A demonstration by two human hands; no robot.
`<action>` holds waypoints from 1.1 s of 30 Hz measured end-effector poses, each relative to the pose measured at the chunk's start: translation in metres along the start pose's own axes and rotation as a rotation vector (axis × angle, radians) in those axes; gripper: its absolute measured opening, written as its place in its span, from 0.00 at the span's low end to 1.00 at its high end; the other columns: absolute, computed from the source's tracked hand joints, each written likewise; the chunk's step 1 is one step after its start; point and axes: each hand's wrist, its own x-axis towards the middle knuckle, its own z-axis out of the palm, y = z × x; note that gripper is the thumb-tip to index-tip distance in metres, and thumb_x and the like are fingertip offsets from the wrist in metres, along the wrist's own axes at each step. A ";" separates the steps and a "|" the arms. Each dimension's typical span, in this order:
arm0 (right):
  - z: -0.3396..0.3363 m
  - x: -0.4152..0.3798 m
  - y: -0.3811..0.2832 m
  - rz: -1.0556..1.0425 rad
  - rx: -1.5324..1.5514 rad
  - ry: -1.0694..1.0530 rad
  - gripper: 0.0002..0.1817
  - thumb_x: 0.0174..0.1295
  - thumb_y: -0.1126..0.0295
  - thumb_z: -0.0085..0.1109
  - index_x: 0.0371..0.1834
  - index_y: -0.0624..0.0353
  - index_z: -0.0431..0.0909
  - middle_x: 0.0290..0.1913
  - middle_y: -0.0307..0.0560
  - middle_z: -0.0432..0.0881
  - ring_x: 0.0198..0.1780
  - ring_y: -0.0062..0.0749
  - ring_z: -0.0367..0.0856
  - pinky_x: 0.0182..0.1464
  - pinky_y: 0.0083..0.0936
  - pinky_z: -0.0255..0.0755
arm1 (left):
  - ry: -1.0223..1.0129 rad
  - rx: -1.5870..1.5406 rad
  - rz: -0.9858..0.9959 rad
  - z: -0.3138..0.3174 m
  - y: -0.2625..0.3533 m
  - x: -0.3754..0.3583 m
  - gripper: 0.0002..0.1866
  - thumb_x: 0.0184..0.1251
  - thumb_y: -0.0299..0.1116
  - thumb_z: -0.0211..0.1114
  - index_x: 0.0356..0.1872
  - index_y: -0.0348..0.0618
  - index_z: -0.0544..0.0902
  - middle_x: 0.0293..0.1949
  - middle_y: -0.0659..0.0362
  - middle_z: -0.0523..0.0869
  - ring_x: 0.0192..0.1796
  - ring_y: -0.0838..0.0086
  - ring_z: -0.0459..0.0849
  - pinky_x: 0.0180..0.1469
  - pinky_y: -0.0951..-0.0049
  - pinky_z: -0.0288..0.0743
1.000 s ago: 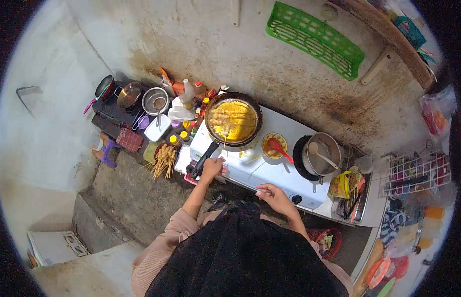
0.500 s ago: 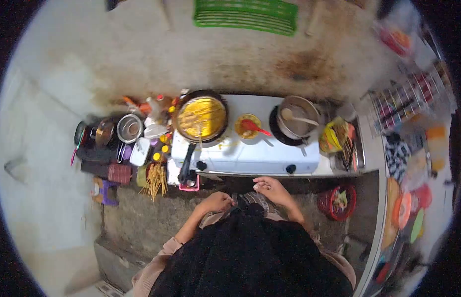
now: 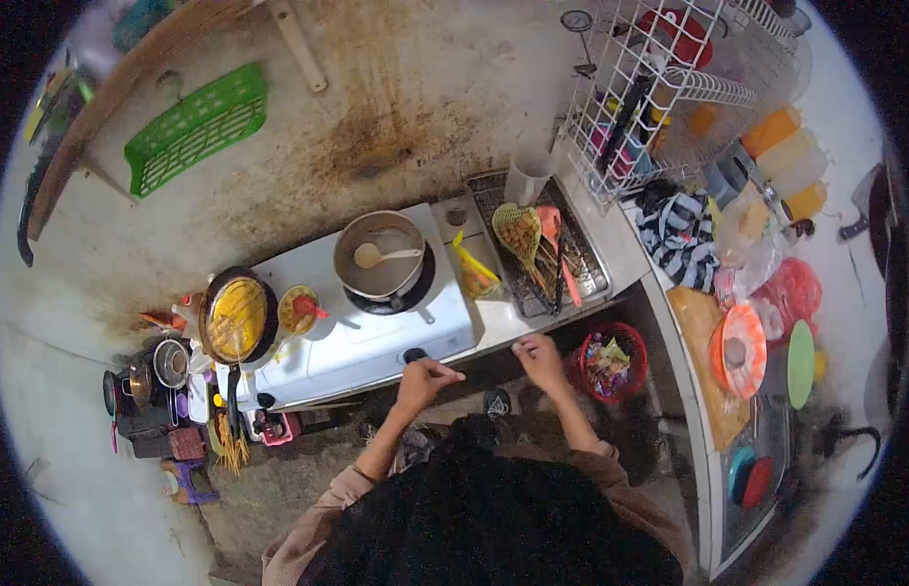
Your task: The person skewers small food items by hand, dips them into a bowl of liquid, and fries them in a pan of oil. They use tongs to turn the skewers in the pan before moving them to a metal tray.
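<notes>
Beyond the left end of the white stove (image 3: 317, 363), a bundle of wooden skewers (image 3: 232, 447) fans toward the floor. On the stove's left end sits the frying pan (image 3: 237, 314) holding yellow food, its black handle passing over the front edge. Just right of it is a small bowl (image 3: 298, 311) with a red spoon (image 3: 308, 307) in it. The pot (image 3: 380, 256) stands toward the far right corner, a pale ladle (image 3: 386, 256) lying across its inside.

The right knob (image 3: 412, 355) is on the front face near the right corner, just beyond the left hand (image 3: 425, 383). That hand's fingers are partly extended to the right, part open, with nothing visible in them; the pot is beyond their tips, well apart, and the frying pan is farther off to the left.

Right of the stove, a metal tray (image 3: 596, 264) holds a yellow-green strainer (image 3: 518, 234) and a pink-red utensil (image 3: 562, 256). The right hand (image 3: 539, 359) is near the counter's front edge, fingers loosely curled; whether they grip anything small, I cannot tell. The red basket (image 3: 613, 363) lies to its right, near but apart.
</notes>
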 end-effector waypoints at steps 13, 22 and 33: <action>-0.004 0.194 0.042 0.501 -0.852 -0.139 0.66 0.34 0.52 0.71 0.65 0.72 0.30 0.68 0.63 0.41 0.68 0.55 0.41 0.63 0.48 0.49 | 0.010 0.240 -0.796 0.087 -0.153 -0.090 0.19 0.57 0.48 0.55 0.32 0.41 0.83 0.32 0.48 0.83 0.39 0.56 0.81 0.39 0.60 0.73; -0.026 0.241 0.147 -0.027 -1.033 -0.476 0.42 0.53 0.36 0.40 0.56 0.67 0.65 0.54 0.71 0.66 0.61 0.60 0.58 0.64 0.46 0.49 | 0.026 -0.313 -1.358 0.172 -0.235 -0.262 0.17 0.59 0.44 0.53 0.37 0.41 0.82 0.31 0.56 0.84 0.35 0.67 0.81 0.38 0.65 0.73; -0.139 0.070 0.021 0.072 -0.288 -0.118 0.48 0.33 0.69 0.67 0.62 0.69 0.53 0.55 0.60 0.64 0.58 0.49 0.61 0.60 0.32 0.54 | 0.159 -0.021 -0.822 0.123 -0.288 -0.204 0.13 0.56 0.41 0.60 0.31 0.42 0.83 0.27 0.58 0.84 0.23 0.71 0.79 0.27 0.68 0.73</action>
